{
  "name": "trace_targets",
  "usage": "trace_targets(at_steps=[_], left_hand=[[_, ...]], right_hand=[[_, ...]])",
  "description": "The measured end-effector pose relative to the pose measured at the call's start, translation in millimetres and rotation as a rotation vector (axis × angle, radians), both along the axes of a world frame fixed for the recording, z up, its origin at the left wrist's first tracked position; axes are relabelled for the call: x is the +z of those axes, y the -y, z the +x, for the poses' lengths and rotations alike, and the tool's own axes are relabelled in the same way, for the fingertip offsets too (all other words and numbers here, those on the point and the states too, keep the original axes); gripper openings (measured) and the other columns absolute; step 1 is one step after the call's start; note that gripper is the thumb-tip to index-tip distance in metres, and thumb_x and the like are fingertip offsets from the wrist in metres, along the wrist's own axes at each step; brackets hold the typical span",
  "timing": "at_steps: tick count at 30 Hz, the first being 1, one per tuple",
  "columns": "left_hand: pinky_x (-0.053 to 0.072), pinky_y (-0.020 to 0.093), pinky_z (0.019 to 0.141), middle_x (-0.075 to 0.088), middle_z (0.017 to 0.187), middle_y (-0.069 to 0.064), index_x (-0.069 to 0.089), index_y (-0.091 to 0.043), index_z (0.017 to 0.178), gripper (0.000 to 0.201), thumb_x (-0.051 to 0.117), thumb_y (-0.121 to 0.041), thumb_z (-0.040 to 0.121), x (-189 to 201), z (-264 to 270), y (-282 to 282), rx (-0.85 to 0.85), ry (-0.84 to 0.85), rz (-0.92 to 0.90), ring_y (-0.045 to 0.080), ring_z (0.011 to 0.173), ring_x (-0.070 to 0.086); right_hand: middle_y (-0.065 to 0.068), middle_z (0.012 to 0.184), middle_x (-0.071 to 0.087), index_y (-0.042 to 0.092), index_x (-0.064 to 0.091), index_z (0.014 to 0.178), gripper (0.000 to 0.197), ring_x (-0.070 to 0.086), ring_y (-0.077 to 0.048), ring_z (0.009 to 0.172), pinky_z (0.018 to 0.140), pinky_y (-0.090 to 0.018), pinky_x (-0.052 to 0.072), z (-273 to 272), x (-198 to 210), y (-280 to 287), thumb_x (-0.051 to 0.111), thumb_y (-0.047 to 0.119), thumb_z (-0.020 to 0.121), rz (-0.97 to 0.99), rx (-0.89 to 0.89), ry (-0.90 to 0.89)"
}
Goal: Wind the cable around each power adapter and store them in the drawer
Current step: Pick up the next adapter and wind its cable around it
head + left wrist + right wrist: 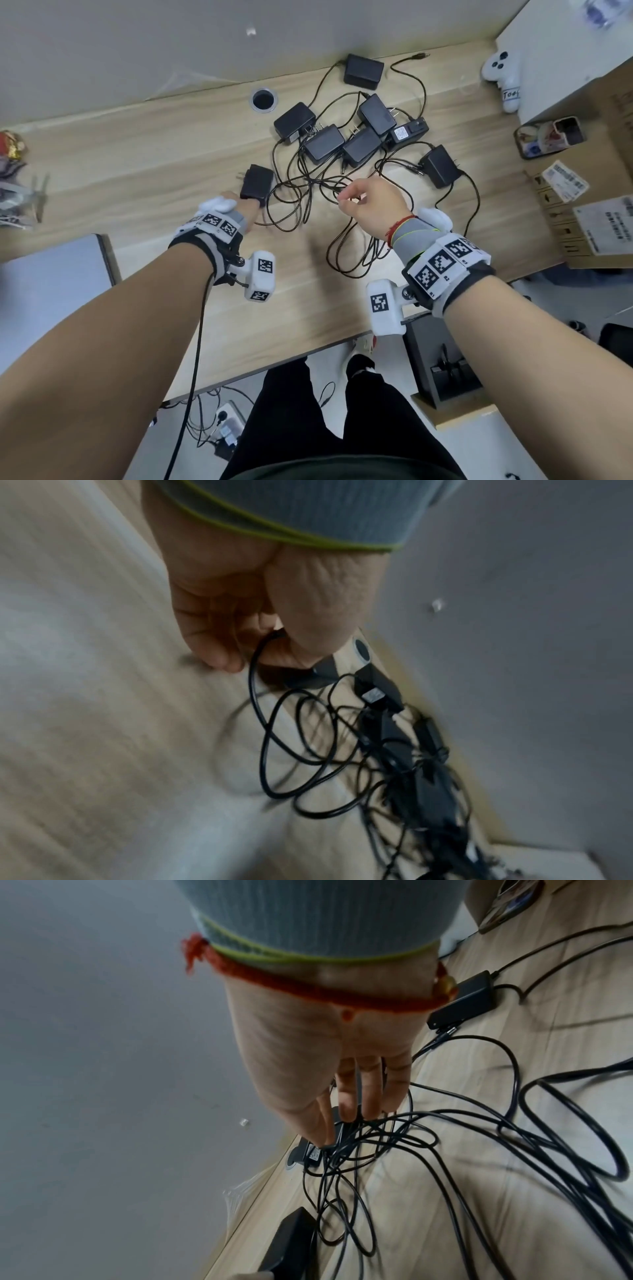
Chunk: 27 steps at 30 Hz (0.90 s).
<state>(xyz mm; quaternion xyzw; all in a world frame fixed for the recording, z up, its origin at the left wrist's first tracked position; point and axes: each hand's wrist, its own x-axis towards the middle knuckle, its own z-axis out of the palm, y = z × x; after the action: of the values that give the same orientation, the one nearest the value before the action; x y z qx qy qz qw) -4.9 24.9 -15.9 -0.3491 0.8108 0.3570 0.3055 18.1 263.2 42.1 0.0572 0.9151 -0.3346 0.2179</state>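
Note:
Several black power adapters [342, 140] lie in a heap at the back middle of the wooden desk [137, 164], their thin black cables [298, 202] tangled in front of them. My left hand [246, 208] grips one adapter [257, 184] at the left edge of the tangle. In the left wrist view the fingers [212, 631] curl round it and its cable [260, 723] loops out of the fist. My right hand [346, 200] pinches a cable from the tangle between thumb and forefinger. Its fingers [371, 1096] point down into the cables [394, 1137].
A round cable hole [263, 99] sits near the wall. A white controller [503, 78], a small tray [548, 137] and cardboard boxes [596, 219] crowd the right side. A grey panel [51, 274] lies front left. A dark open compartment [445, 370] sits below the desk's front right edge.

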Motion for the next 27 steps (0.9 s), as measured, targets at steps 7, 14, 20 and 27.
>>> trace_targets(at_steps=[7,14,20,27], left_hand=[[0.052,0.027,0.036,0.065,0.089,0.013,0.054,0.002,0.114,0.027,0.031,0.002,0.099,65,2,-7,0.236,-0.192,0.215,0.026,0.058,0.065],[0.054,0.032,0.057,0.064,0.07,0.008,0.057,-0.009,0.106,0.028,0.032,0.001,0.095,181,12,-34,0.015,-0.409,0.405,0.025,0.052,0.064],[0.05,0.025,0.048,0.064,0.066,0.004,0.055,-0.012,0.109,0.029,0.035,0.001,0.092,248,16,-72,-0.278,-0.52,0.403,0.024,0.051,0.062],[0.052,0.042,0.066,0.069,0.069,0.004,0.057,-0.013,0.088,0.008,0.065,-0.01,0.087,290,21,-96,-0.411,-0.557,0.498,0.02,0.05,0.06]], right_hand=[[0.011,0.087,0.066,0.023,0.072,0.088,0.008,0.053,-0.002,0.071,0.072,-0.022,0.039,0,35,15,0.064,0.025,0.089,-0.072,0.048,-0.042],[0.006,0.106,0.068,0.021,0.064,0.111,0.037,0.063,-0.013,0.101,0.096,-0.034,0.049,-9,101,33,0.055,0.052,0.093,-0.255,0.059,-0.114],[-0.003,0.088,0.067,0.017,0.061,0.102,0.037,0.065,-0.017,0.066,0.057,-0.027,0.05,-23,161,21,0.047,0.051,0.099,-0.708,-0.266,-0.128],[-0.015,0.086,0.062,-0.001,0.064,0.102,0.043,0.06,-0.022,0.072,0.069,-0.037,0.057,-34,199,-13,0.043,0.036,0.104,-0.7,-0.18,-0.274]])
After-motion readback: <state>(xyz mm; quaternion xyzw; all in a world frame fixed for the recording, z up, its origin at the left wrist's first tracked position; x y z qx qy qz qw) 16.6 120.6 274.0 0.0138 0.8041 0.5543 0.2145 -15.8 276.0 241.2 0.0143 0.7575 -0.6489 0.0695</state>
